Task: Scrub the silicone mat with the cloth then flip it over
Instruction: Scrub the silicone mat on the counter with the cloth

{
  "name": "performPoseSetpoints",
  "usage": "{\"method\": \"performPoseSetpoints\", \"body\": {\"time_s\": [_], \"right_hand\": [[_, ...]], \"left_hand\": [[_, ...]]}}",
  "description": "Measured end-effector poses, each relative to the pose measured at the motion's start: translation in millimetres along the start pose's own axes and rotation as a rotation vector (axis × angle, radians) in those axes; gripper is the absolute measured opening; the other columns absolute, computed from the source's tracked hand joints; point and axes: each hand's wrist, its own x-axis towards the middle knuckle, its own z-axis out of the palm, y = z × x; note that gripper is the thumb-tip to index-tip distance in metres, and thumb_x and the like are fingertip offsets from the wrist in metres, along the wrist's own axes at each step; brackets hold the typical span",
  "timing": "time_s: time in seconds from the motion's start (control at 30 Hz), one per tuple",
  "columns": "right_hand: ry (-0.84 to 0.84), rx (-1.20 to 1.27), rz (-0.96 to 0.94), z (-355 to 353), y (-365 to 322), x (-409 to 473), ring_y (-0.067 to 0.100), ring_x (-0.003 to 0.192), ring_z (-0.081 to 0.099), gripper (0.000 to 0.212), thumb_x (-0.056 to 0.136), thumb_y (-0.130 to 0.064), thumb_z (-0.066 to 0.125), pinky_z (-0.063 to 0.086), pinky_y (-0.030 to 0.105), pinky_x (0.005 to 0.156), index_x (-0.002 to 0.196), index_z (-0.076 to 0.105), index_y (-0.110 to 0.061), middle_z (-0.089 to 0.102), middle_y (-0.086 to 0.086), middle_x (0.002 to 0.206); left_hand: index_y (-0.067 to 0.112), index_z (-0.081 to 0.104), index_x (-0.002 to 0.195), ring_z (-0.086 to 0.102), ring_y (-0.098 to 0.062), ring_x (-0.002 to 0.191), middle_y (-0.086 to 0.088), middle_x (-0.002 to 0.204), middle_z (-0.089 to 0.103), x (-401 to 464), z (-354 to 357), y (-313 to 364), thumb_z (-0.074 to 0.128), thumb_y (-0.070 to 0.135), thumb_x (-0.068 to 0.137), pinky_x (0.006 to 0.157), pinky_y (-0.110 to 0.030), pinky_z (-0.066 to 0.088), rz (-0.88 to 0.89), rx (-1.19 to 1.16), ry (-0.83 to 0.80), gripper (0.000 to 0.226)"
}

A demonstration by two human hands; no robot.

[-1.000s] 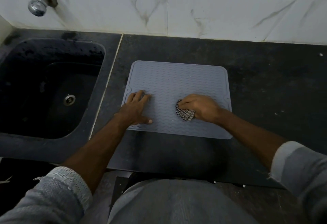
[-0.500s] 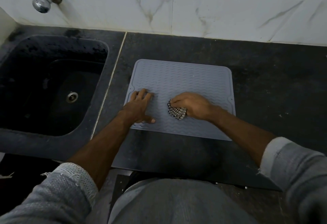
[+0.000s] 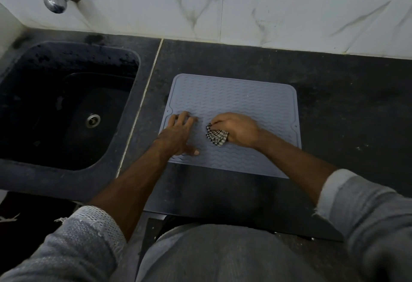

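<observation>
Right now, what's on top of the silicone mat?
The left hand presses flat on the silicone mat; the right hand grips the checked cloth against it. Mat surface beneath them is hidden.

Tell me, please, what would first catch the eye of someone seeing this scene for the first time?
The grey silicone mat lying flat on the dark counter stands out first. On it, the left hand presses flat near its left edge, while the right hand grips a bunched checked cloth at its middle. A dark sink lies to the left, under a metal tap.
</observation>
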Motion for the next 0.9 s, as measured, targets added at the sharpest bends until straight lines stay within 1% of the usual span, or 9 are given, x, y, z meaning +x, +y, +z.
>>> {"method": "performPoseSetpoints", "body": {"time_s": [0.1, 0.2, 0.27, 0.37, 0.43, 0.53, 0.67, 0.77, 0.9], "right_hand": [[-0.004, -0.005, 0.057, 2, 9, -7, 0.023, 0.119, 0.051, 0.045, 0.080, -0.015, 0.069, 0.041, 0.039, 0.101, 0.124, 0.058, -0.015, 0.058, 0.006, 0.130], [-0.017, 0.008, 0.113, -7, 25, -31, 0.023, 0.115, 0.055, 0.045, 0.078, -0.021, 0.072, 0.044, 0.041, 0.099, 0.121, 0.061, -0.015, 0.061, 0.007, 0.125], [-0.048, 0.015, 0.142, -14, 29, -40, 0.023, 0.112, 0.056, 0.041, 0.078, -0.020, 0.072, 0.045, 0.042, 0.097, 0.118, 0.063, -0.015, 0.062, 0.006, 0.122], [-0.025, 0.066, 0.109, -20, 22, -32, 0.024, 0.108, 0.058, 0.037, 0.078, -0.015, 0.070, 0.047, 0.041, 0.093, 0.114, 0.065, -0.012, 0.063, 0.008, 0.118], [0.012, 0.062, 0.066, -18, 10, -12, 0.024, 0.110, 0.056, 0.041, 0.076, -0.012, 0.071, 0.047, 0.040, 0.093, 0.116, 0.064, -0.012, 0.061, 0.009, 0.121], [-0.002, 0.057, 0.053, -9, -10, 17, 0.025, 0.111, 0.055, 0.041, 0.077, -0.014, 0.070, 0.046, 0.040, 0.094, 0.117, 0.063, -0.012, 0.060, 0.009, 0.122], [0.014, 0.062, 0.136, -4, -3, -2, 0.028, 0.113, 0.055, 0.040, 0.079, -0.014, 0.069, 0.044, 0.042, 0.098, 0.118, 0.062, -0.010, 0.061, 0.012, 0.122], [0.018, 0.086, 0.211, -9, 7, -27, 0.029, 0.114, 0.056, 0.043, 0.079, -0.017, 0.073, 0.041, 0.039, 0.101, 0.118, 0.062, -0.007, 0.062, 0.014, 0.123], [-0.014, 0.090, 0.279, -13, 4, -22, 0.028, 0.104, 0.060, 0.028, 0.082, -0.018, 0.069, 0.045, 0.037, 0.094, 0.108, 0.067, -0.006, 0.066, 0.013, 0.112]], "left_hand": [[0.023, 0.020, 0.149, 0.008, -0.032, 0.141, -0.004, 0.156, 0.008, 0, 2, -2, 0.083, 0.048, 0.065, 0.110, -0.056, 0.031, 0.019, -0.009, 0.012, 0.109], [0.023, 0.019, 0.150, 0.008, -0.032, 0.142, -0.004, 0.156, 0.008, 0, 2, -3, 0.082, 0.049, 0.065, 0.112, -0.054, 0.030, 0.018, 0.008, 0.021, 0.109], [0.024, 0.018, 0.150, 0.008, -0.032, 0.141, -0.004, 0.156, 0.008, 0, 1, -1, 0.082, 0.050, 0.066, 0.112, -0.053, 0.030, 0.011, 0.019, 0.022, 0.108], [0.023, 0.019, 0.149, 0.009, -0.033, 0.141, -0.004, 0.156, 0.009, -1, 1, 0, 0.082, 0.050, 0.065, 0.110, -0.055, 0.032, 0.008, 0.026, 0.021, 0.109], [0.022, 0.019, 0.149, 0.009, -0.033, 0.141, -0.005, 0.156, 0.008, 0, 2, -1, 0.082, 0.050, 0.064, 0.109, -0.056, 0.033, 0.011, 0.022, 0.016, 0.109], [0.018, 0.015, 0.150, 0.007, -0.033, 0.142, -0.004, 0.157, 0.007, 1, 4, -2, 0.083, 0.052, 0.063, 0.109, -0.056, 0.032, -0.006, 0.014, 0.012, 0.115], [0.015, 0.010, 0.150, 0.008, -0.030, 0.144, -0.003, 0.157, 0.008, 1, 9, -5, 0.083, 0.055, 0.061, 0.110, -0.057, 0.031, -0.022, -0.003, 0.040, 0.122], [0.017, 0.010, 0.150, 0.011, -0.029, 0.144, -0.002, 0.157, 0.010, 1, 9, -7, 0.082, 0.057, 0.061, 0.109, -0.059, 0.031, -0.029, 0.008, 0.059, 0.122], [0.017, 0.009, 0.150, 0.011, -0.028, 0.144, -0.002, 0.157, 0.010, 0, 11, -7, 0.081, 0.057, 0.061, 0.109, -0.058, 0.028, -0.018, 0.001, 0.070, 0.121]]}}
